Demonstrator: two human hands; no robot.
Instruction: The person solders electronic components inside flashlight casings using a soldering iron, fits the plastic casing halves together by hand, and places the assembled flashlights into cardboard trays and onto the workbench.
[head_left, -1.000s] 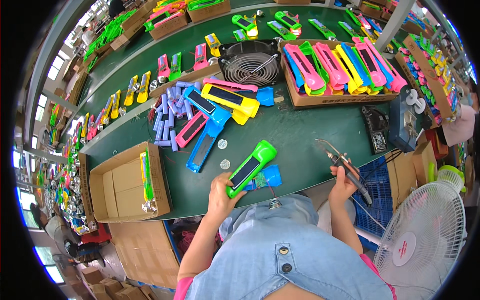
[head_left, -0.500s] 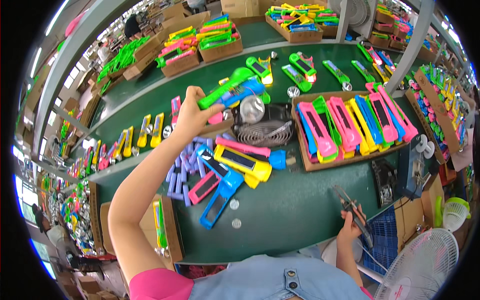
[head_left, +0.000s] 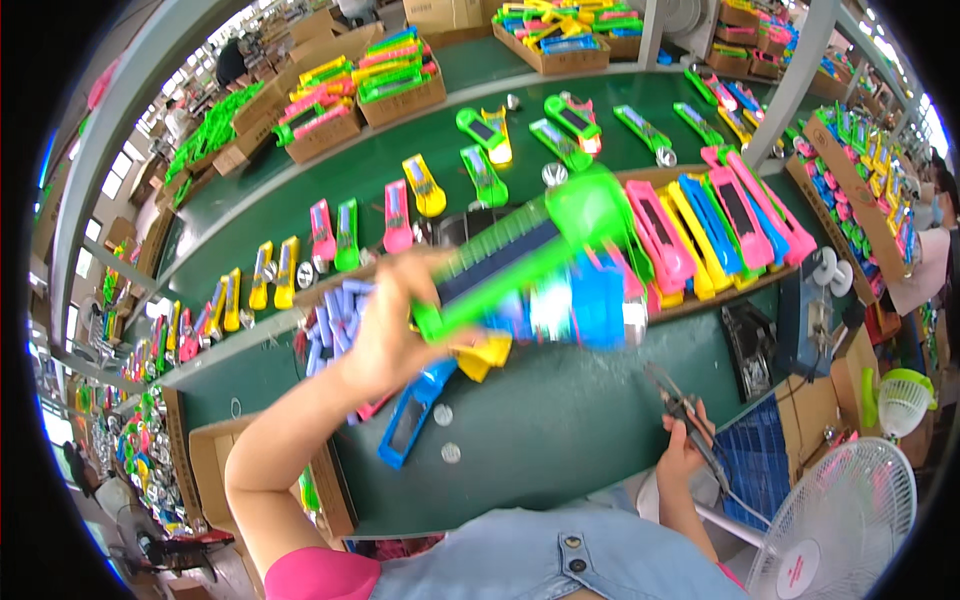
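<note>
My left hand (head_left: 385, 325) is closed around the end of a green plastic flashlight casing (head_left: 590, 205) with a dark panel, raised over the bench and blurred by motion. A blue flashlight casing (head_left: 600, 305) with a shiny part hangs just beneath it; whether my fingers grip it too is hidden. Behind my hand lie purple cylinders (head_left: 330, 320), a yellow casing (head_left: 485, 358) and a blue casing (head_left: 410, 425), partly covered. At the right, my right hand (head_left: 683, 450) is closed on a soldering iron (head_left: 682, 408), its tip pointing up and left over the green bench (head_left: 560, 430).
A cardboard box (head_left: 690, 312) of colourful casings stands behind the bench's right half. Beside it are a black holder (head_left: 745, 350) and a blue device with a white spool (head_left: 830, 270). A conveyor (head_left: 375, 175) carries casings beyond. A white fan (head_left: 835, 530) stands lower right.
My left hand has come nearer and lower with the green casing, which has turned so its dark panel shows. My right hand keeps the iron in nearly the same place. The view has shifted slightly.
</note>
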